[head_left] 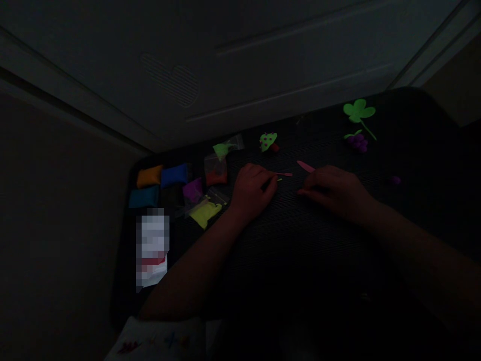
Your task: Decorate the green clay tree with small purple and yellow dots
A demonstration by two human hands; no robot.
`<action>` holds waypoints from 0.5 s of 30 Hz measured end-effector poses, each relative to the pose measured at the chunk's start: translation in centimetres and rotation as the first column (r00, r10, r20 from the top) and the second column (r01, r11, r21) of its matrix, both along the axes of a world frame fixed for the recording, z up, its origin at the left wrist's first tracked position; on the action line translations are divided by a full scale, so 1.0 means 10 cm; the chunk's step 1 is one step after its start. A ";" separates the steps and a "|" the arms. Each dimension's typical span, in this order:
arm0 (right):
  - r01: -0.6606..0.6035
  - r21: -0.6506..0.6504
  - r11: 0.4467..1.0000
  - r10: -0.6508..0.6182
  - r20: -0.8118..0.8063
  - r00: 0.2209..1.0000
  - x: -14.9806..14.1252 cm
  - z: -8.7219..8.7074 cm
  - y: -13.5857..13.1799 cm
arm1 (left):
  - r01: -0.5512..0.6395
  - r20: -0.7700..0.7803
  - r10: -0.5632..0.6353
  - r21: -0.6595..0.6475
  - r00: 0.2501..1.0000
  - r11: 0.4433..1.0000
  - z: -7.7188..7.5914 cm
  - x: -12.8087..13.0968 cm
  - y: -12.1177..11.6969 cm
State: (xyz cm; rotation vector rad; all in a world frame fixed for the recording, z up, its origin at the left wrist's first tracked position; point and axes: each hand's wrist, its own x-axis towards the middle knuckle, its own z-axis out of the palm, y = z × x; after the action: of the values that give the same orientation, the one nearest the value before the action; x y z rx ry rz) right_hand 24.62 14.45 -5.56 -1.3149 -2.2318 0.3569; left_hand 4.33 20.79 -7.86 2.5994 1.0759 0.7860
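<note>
My left hand point(253, 193) rests on the dark table with curled fingers, thumb close to the index finger. A thin pink modelling tool point(286, 174) sticks out beside its fingertips, and a tiny yellow strip point(279, 179) shows at the thumb tip. Whether the hand grips either is unclear. To the right, my right hand point(340, 193) is closed in a pinch; a small reddish spot at its fingertips is too dark to identify. A pink plastic knife point(305, 166) pokes out behind that hand, its other end hidden. Beyond the hands lies a green-capped clay mushroom point(268, 142) with pink dots.
Bags of coloured clay, including yellow point(205, 212), red point(217, 177), blue point(175, 175) and orange point(150, 176), lie on the left. A white packet point(154, 250) is nearer. Far right are a green clover shape point(358, 111), purple clay grapes point(357, 143) and a purple lump point(396, 180).
</note>
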 end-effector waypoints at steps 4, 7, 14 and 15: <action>0.001 -0.007 1.000 -0.001 0.006 1.000 0.01 -0.01 0.01 | -0.007 0.004 0.007 -0.002 1.000 1.000 0.00 0.00 0.00; 0.009 -0.019 1.000 -0.009 0.007 1.000 0.02 -0.02 0.01 | -0.011 0.005 0.011 -0.003 1.000 1.000 0.00 0.00 -0.01; 0.009 -0.037 0.999 -0.008 0.012 1.000 0.01 -0.01 0.00 | -0.018 0.010 0.018 -0.002 1.000 1.000 0.01 0.01 -0.01; -0.002 -0.037 0.999 0.002 0.007 1.000 0.01 0.00 0.00 | -0.018 0.011 0.018 -0.002 1.000 1.000 0.01 0.01 -0.01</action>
State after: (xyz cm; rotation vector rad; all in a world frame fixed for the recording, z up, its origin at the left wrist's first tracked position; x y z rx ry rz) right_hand 24.70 14.44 -5.58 -1.3345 -2.2425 0.3965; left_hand 4.39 20.69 -7.78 2.5841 1.0976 0.8022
